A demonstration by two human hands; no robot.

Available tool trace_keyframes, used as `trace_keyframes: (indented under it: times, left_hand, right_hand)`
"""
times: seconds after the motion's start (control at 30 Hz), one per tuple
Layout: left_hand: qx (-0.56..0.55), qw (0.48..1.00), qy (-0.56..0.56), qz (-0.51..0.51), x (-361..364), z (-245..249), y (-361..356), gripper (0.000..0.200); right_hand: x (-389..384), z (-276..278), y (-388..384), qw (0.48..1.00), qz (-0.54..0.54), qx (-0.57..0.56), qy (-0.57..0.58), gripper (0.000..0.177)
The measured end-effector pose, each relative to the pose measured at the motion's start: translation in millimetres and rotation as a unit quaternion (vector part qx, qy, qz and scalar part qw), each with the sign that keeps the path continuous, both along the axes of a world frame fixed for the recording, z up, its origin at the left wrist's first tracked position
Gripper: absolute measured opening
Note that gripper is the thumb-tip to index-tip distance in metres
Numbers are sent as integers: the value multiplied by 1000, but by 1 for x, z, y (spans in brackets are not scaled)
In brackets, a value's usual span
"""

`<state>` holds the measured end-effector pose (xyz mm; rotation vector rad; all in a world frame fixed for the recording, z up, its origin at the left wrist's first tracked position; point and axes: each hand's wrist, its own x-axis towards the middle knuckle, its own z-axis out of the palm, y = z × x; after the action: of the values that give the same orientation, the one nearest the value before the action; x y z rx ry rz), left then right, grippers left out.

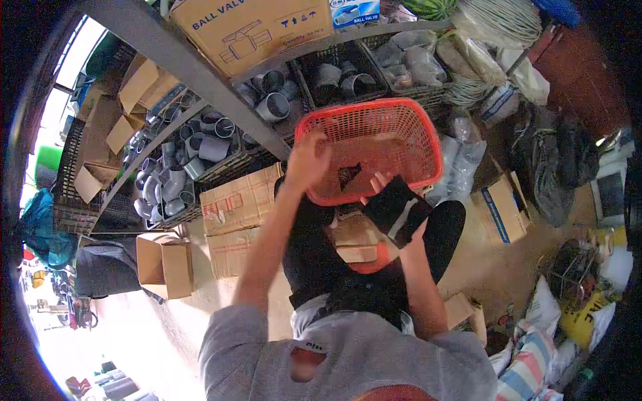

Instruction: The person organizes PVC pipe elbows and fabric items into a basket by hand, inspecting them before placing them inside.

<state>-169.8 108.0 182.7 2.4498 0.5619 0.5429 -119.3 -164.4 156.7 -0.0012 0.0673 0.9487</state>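
Two hands on the basket, held tilted before the shelf

My left hand [306,160] is closed over the left rim of the red plastic basket [391,130], and my right hand [393,204], in a black wrap, has its fingers [378,182] hooked on the near rim. The basket hangs in the air, tipped toward me, just in front of the crates of grey pipe fittings [274,103] and above the cardboard boxes [241,200]. I'd judge the mesh flexes, so grip the stiff rim on both sides and level it; what lies inside I cannot make out
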Motion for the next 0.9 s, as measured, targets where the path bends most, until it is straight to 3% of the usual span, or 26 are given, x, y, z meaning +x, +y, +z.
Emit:
trace_keyframes:
  times: [0.1, 0.17, 0.23, 0.33, 0.37, 0.43, 0.47, 0.5, 0.57, 0.6, 0.63, 0.7, 0.73, 0.83, 0.9]
  left_hand:
    - [74, 994, 84, -15, 46, -56, 102, 25]
    - [107, 987, 119, -21, 67, -65, 145, 26]
    - [88, 954, 282, -59, 84, -58, 175, 25]
    - [119, 957, 262, 22, 109, -149, 246, 27]
    - [119, 957, 263, 17, 114, -149, 249, 27]
    - [221, 939, 264, -5, 119, -146, 246, 28]
    - [236, 938, 252, 20, 126, -183, 268, 28]
    - [232, 939, 254, 15, 130, -186, 271, 28]
    - [182, 919, 346, 41, 137, -184, 274, 25]
    - [215, 892, 394, 53, 142, -181, 271, 21]
    - [212, 892, 396, 52, 143, -183, 269, 21]
    - [240, 894, 360, 119, 139, -194, 274, 19]
    - [239, 894, 360, 118, 139, -198, 277, 19]
    - [239, 875, 409, 103, 147, -194, 276, 17]
    - [212, 872, 416, 149, 149, -196, 279, 19]
  right_hand:
    - [8, -5, -11, 999, -1, -15, 29, 75]
    - [14, -17, -21, 999, -15, -22, 33, 75]
    - [20, -34, -31, 1000, -10, -9, 23, 75]
    - [24, -54, -43, 992, -33, -72, -99, 77]
    - [25, -55, -47, 992, -37, -74, -98, 77]
    - [27, -51, -56, 984, -97, -127, 73, 82]
    - [26, -45, -59, 968, -102, -214, 78, 83]
    - [27, -47, -65, 967, -106, -219, 81, 83]
    - [35, -53, -80, 953, -82, -280, -79, 83]
    - [41, -54, -84, 961, -67, -248, -99, 82]
    - [41, -53, -87, 961, -66, -250, -98, 82]
    - [39, -36, -89, 926, -129, -349, 66, 81]
    - [40, -61, -103, 925, -136, -346, 84, 82]
    - [45, -37, -95, 940, -103, -320, 62, 83]
    - [42, -43, -99, 938, -107, -326, 45, 83]
